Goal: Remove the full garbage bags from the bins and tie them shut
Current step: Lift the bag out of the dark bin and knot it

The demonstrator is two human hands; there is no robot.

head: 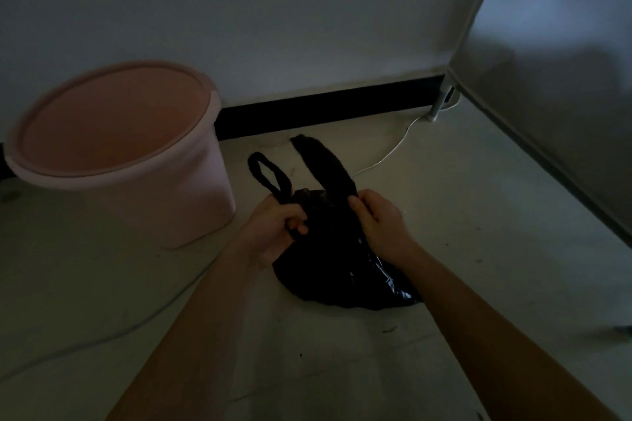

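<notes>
The glossy black plastic garbage bag (328, 270) sits on the pale floor (342, 352), just to the right of the round pink plastic bin (191, 188) and apart from it, so the lifting-out looks done for this one. The bin's inside shows only pink, no liner, as far as the dim light allows.

Now the tying. The left hand (273, 225), on the side nearer the bin, has its fingers curled tight round the base of the looped bag handle (265, 171), which stands up free above the fist. The right hand (381, 219), on the side away from the bin, pinches the base of the second, flatter handle strip (321, 161) between thumb and fingers. The two handles stand apart and uncrossed — no knot yet, and the bag's mouth between the hands looks only gathered.

So, by the look of it: bag out, knot still to be made. Whether other bins wait cannot be told. A thin white cable (386, 154) trails across the floor beyond the bag.
</notes>
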